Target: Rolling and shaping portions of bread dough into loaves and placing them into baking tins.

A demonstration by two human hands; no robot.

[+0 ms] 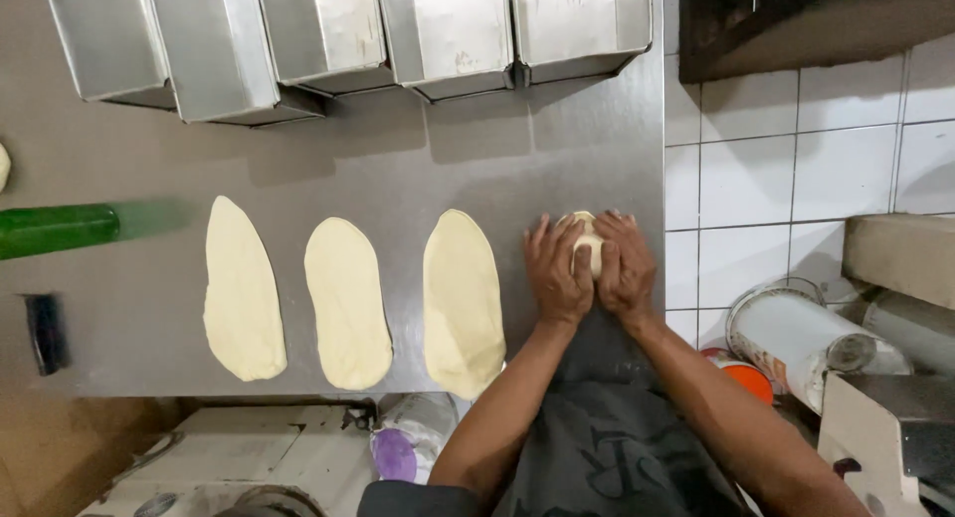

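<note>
Both hands press together on a small pale dough piece at the right end of the steel table. My left hand covers its left side and my right hand covers its right side; only a strip of dough shows between them. To the left lie three flattened oval dough sheets: one closest to my hands, one in the middle, one farthest left.
Several metal loaf tins line the table's far edge. A green rolling pin and a dark scraper lie at the left. The white tiled floor is to the right, with a white bucket on its side.
</note>
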